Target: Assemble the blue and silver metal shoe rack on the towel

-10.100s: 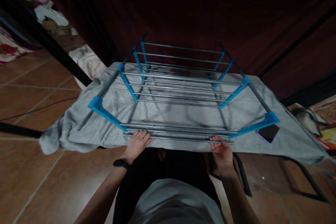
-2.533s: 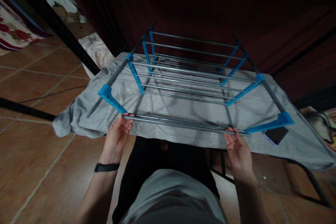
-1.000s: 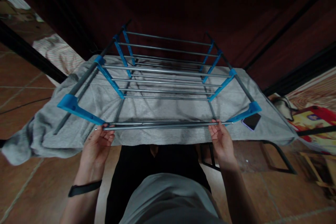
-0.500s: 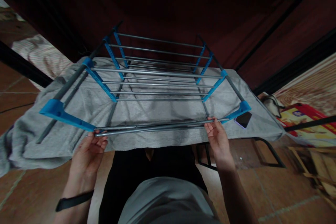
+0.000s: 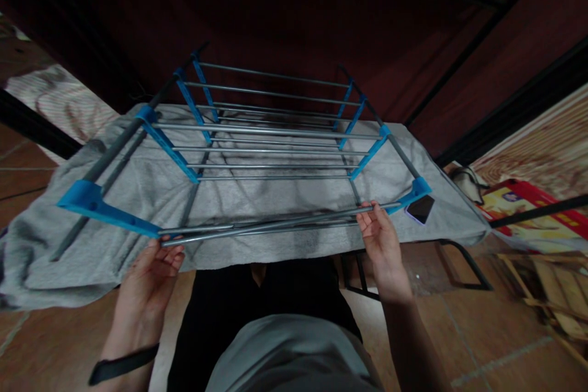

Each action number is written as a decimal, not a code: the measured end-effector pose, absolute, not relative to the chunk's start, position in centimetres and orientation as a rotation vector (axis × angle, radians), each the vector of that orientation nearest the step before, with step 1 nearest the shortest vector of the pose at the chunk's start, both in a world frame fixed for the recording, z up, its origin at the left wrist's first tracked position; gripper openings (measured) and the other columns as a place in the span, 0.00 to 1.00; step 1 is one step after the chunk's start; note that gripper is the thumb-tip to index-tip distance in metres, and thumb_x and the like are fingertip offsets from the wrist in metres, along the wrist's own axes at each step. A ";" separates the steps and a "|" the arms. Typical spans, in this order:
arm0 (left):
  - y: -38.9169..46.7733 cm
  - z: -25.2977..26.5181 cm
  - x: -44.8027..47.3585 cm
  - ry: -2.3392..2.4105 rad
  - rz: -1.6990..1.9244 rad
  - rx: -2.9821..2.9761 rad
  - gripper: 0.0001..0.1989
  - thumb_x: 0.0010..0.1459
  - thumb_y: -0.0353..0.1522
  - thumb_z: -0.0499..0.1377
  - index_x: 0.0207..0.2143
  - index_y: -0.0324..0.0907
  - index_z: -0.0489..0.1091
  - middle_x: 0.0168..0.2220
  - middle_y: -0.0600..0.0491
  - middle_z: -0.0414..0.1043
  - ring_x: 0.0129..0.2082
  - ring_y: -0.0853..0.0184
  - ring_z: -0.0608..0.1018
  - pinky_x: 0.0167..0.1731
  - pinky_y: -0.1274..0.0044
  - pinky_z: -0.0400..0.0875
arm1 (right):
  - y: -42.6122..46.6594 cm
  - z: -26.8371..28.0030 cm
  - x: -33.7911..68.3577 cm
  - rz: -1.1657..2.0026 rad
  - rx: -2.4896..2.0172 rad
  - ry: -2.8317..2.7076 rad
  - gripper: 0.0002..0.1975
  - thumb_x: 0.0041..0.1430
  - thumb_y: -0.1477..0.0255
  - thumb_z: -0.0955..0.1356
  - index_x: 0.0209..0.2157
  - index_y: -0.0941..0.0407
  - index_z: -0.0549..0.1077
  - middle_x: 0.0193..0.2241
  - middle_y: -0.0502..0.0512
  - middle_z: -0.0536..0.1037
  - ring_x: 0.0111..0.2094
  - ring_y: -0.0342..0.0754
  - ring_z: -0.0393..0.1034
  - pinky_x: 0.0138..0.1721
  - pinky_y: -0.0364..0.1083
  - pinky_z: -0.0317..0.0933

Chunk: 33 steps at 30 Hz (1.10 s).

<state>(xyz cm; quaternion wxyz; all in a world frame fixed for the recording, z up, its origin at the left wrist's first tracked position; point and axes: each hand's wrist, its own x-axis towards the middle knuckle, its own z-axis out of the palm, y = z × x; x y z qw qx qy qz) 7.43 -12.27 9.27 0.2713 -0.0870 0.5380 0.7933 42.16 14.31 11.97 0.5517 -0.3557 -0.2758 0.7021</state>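
Note:
A rack of grey metal tubes and blue plastic brackets, its near bracket (image 5: 105, 208) at the left, lies on its side on a grey blanket (image 5: 257, 254). My left hand (image 5: 154, 269) pinches the left end of a loose metal tube (image 5: 257, 226) just below that bracket's tip. My right hand (image 5: 377, 229) grips the same tube toward its right end, close to the right near bracket (image 5: 410, 195). The tube slants, its left end nearer to me. Behind it another thin rod runs across between the brackets; where its ends sit is partly hidden.
A phone (image 5: 419, 209) lies on the blanket by the right bracket. Dark red cloth (image 5: 294, 18) hangs behind the rack. To the right are a red and yellow box (image 5: 533, 214) and a wooden stool-like frame (image 5: 551, 288) on the tiled floor.
The tube's left end has come slightly toward me and away from the left bracket, with my left hand on it. The view has shifted a little.

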 end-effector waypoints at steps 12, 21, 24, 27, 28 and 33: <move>-11.9 9.5 8.1 1.440 2.096 -0.266 0.12 0.63 0.26 0.52 0.31 0.38 0.73 0.24 0.54 0.73 0.24 0.71 0.76 0.23 0.83 0.73 | 15.2 14.0 42.1 1.649 -0.802 -0.658 0.10 0.50 0.69 0.76 0.34 0.52 0.74 0.37 0.48 0.78 0.38 0.41 0.74 0.40 0.43 0.70; -11.4 10.3 8.6 1.449 2.073 -0.317 0.10 0.61 0.28 0.55 0.29 0.39 0.73 0.23 0.54 0.72 0.24 0.71 0.75 0.24 0.84 0.72 | 15.6 15.0 42.1 1.640 -0.768 -0.678 0.10 0.51 0.68 0.75 0.34 0.53 0.75 0.36 0.49 0.78 0.37 0.41 0.73 0.39 0.42 0.69; -11.5 10.2 8.5 1.449 2.061 -0.303 0.07 0.60 0.29 0.58 0.29 0.40 0.74 0.24 0.54 0.72 0.25 0.71 0.75 0.25 0.84 0.72 | 15.5 15.3 42.2 1.649 -0.763 -0.673 0.09 0.52 0.68 0.75 0.34 0.53 0.75 0.36 0.48 0.78 0.37 0.41 0.73 0.39 0.42 0.69; -11.6 10.0 8.3 1.450 2.067 -0.270 0.05 0.58 0.30 0.60 0.30 0.41 0.75 0.24 0.55 0.72 0.25 0.71 0.75 0.25 0.84 0.73 | 15.3 15.5 42.2 1.647 -0.763 -0.670 0.10 0.51 0.69 0.75 0.35 0.53 0.74 0.36 0.48 0.78 0.36 0.40 0.72 0.39 0.42 0.68; -11.6 10.0 8.3 1.450 2.071 -0.257 0.06 0.58 0.30 0.59 0.30 0.41 0.75 0.25 0.55 0.72 0.25 0.71 0.75 0.25 0.84 0.73 | 15.3 15.6 42.2 1.640 -0.766 -0.672 0.10 0.51 0.69 0.75 0.35 0.53 0.75 0.36 0.48 0.78 0.36 0.40 0.72 0.39 0.42 0.68; -11.5 10.5 8.3 1.449 2.095 -0.228 0.09 0.60 0.28 0.56 0.30 0.41 0.75 0.25 0.56 0.73 0.25 0.71 0.75 0.25 0.83 0.73 | 15.3 15.7 42.4 1.630 -0.766 -0.694 0.09 0.51 0.69 0.75 0.35 0.53 0.75 0.36 0.48 0.78 0.36 0.41 0.73 0.39 0.42 0.69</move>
